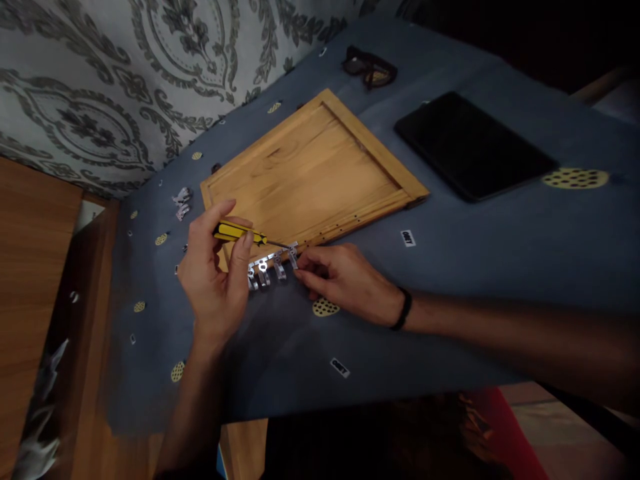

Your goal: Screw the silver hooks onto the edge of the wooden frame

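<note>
A yellow and black screwdriver (235, 232) is held in my left hand (215, 267), its shaft pointing right to a metal bracket (293, 255) on the near edge of a framed wooden panel (310, 173). My right hand (345, 277), with a black band on the wrist, has its thumb and fingertips closed at that same bracket. Several similar metal brackets (263, 268) line the edge to the left, partly behind my left hand. Small dark holes dot the edge further right.
The panel lies on a blue patterned cloth (400, 267). A black tablet (475, 147) is at the right, dark glasses (370, 67) at the back. More metal pieces (183, 203) lie left of the panel. A patterned wall (115, 80) borders the back left.
</note>
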Demonstrator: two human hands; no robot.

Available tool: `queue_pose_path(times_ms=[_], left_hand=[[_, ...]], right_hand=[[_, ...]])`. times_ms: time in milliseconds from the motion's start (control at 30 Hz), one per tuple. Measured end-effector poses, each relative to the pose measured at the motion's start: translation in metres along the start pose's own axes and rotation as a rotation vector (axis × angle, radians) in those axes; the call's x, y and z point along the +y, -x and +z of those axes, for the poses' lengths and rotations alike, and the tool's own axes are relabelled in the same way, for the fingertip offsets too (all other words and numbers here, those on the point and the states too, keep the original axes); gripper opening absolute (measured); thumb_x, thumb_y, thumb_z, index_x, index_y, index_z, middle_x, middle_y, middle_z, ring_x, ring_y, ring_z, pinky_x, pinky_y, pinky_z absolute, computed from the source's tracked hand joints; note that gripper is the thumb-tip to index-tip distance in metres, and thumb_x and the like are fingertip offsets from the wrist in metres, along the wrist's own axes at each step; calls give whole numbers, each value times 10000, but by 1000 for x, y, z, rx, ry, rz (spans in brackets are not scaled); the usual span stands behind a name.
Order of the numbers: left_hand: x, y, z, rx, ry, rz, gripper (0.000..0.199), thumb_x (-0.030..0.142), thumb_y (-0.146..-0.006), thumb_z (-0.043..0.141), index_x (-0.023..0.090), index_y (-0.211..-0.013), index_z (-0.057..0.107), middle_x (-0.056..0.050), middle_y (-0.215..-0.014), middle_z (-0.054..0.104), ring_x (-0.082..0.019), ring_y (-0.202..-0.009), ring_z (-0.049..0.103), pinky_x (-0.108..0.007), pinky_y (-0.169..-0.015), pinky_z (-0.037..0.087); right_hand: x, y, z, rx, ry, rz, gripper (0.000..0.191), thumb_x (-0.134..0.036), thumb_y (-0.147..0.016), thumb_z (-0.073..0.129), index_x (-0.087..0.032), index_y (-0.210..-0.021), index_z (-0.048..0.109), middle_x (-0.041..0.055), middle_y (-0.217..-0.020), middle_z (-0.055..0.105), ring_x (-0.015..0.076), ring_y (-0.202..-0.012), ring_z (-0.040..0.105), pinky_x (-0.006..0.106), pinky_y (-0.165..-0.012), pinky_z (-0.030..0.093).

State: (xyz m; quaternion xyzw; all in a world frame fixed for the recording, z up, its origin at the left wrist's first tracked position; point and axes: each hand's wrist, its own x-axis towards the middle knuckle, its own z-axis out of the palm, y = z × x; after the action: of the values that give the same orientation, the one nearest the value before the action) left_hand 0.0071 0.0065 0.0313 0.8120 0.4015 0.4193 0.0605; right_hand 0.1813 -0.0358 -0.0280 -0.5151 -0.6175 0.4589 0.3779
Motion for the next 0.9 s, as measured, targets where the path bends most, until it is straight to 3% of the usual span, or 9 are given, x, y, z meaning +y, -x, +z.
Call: queue_pose_path(times_ms=[900], left_hand=[[-2,-1,-2,-28,-6,2,332,307,-979,593,233,-1300,555,-31,-1054,695,-162,-967,702,-296,-837,578]], right_hand=[[1,0,1,3,-28,3,147,-128,-870,604,-189,-736,599,-43,-565,632,100,-533,601,222,-573,410]])
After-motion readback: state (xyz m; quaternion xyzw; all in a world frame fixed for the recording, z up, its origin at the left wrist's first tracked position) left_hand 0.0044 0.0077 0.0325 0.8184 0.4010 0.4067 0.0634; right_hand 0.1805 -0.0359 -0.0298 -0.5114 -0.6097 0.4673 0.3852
